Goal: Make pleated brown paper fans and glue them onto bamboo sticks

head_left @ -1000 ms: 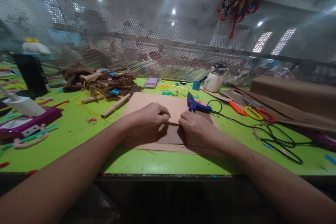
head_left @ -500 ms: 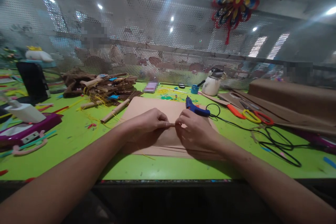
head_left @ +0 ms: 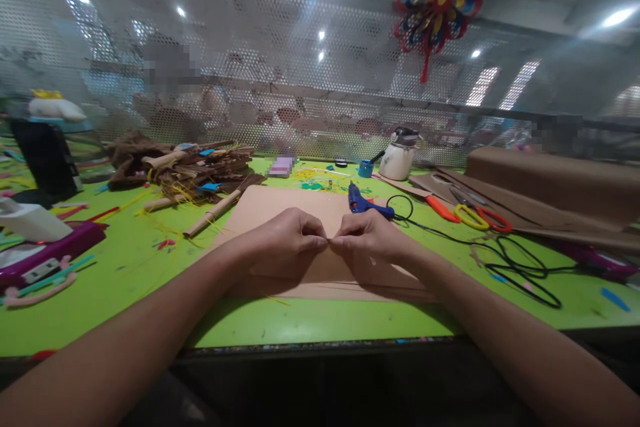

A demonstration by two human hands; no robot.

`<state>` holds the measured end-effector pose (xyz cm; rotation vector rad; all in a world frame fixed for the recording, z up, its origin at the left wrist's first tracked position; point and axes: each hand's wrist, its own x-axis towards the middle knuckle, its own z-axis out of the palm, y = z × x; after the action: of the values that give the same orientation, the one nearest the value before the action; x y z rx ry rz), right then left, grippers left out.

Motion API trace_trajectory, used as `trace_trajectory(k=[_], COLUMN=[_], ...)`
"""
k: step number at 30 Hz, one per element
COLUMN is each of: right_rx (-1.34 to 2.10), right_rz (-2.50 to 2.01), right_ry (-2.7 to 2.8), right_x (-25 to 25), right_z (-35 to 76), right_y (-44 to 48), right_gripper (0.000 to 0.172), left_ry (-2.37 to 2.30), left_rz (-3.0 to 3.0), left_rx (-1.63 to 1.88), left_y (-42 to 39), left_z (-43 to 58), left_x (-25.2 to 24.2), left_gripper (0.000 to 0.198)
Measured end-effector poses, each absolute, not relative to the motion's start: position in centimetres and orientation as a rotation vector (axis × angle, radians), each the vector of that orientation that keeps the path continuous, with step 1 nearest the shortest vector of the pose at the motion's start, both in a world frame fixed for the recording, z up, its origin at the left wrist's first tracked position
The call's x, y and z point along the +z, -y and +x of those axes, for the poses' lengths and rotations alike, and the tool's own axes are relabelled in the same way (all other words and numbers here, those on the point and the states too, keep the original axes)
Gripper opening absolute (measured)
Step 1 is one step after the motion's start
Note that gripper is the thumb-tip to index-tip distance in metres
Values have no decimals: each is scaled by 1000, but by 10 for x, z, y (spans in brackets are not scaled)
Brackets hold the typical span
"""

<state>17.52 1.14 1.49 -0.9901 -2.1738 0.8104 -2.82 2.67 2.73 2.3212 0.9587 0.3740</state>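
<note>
My left hand and my right hand meet above a stack of light brown paper sheets. Both are closed in a pinch, thumbs and fingertips nearly touching. Between them shows a tiny bit of a thin brown strip, most of it covered by the fingers. Just beyond my right hand lies a blue glue gun, its nozzle pointing away, apart from the fingers.
Scissors and a tangled black cord lie right on the green table. A white jug stands behind. Bundled brown paper pieces and a purple power strip occupy the left.
My fingertips have come closer together, so less of the brown strip shows between them. My right hand's fingers have shifted their pinch. The view has turned slightly right.
</note>
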Motion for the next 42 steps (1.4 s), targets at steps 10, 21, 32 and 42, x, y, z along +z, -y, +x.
trace_trajectory(k=[10,21,32,42], right_rx=[1008,1033,892,1351], right_rz=[-1059,-1089,-923,-964], right_ry=[2197,2204,2316,2150], right_x=[14,15,18,22], right_z=[180,178,176,187], right_y=[-15,-13,-9,-15], right_gripper=[23,18,17,28], left_ry=[-1005,-911,-831,-828], left_rz=[2159,2204,2353,2367], left_rx=[271,362,366,285], left_y=[-38,-28,-27,-33], left_z=[-42,-30,-28,-35], left_x=[30,27,32,38], left_gripper=[16,22,22,25])
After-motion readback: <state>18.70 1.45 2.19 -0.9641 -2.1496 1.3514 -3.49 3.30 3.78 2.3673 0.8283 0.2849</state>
